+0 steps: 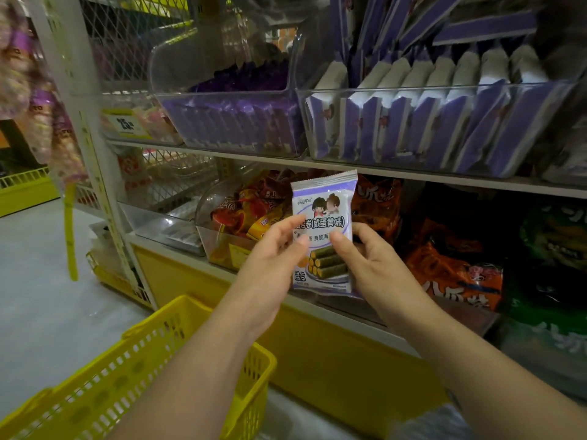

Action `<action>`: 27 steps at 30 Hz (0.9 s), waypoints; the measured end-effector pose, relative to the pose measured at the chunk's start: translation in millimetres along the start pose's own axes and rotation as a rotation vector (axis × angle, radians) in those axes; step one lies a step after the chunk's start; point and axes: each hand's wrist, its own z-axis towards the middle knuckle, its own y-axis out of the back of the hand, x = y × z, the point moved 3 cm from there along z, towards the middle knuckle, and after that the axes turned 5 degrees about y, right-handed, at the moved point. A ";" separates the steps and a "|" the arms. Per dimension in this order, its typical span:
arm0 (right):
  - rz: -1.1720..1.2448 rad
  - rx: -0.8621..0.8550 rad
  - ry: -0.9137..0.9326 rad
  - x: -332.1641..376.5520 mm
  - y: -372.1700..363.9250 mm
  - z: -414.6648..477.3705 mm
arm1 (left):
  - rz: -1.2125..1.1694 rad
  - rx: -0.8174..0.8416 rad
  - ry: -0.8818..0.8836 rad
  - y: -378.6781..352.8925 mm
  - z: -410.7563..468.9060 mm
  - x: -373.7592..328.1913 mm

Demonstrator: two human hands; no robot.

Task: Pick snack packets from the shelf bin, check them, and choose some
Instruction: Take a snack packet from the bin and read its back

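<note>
Yellow basket [95, 395], left hand [270, 265] and right hand [365, 258] pinching packet [324, 204], label 咸蛋黄味

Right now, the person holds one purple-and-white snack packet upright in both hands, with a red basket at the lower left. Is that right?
No: the basket is yellow, not red, as the head view shows. The rest stands: the left hand and right hand hold one purple-and-white snack packet upright.

Purple-white packet [323, 230]; yellow perforated basket [136, 373].
</note>
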 end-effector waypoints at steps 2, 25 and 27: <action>-0.009 0.020 0.027 0.2 -1.0 -0.2 | 0.037 0.103 0.007 -7.9 -4.4 2.0; -0.163 0.087 0.138 17.8 6.0 -5.4 | -0.220 0.054 -0.051 10.3 6.6 5.1; -0.132 0.091 0.089 18.3 10.4 -5.4 | -0.317 0.056 -0.031 14.4 7.6 4.0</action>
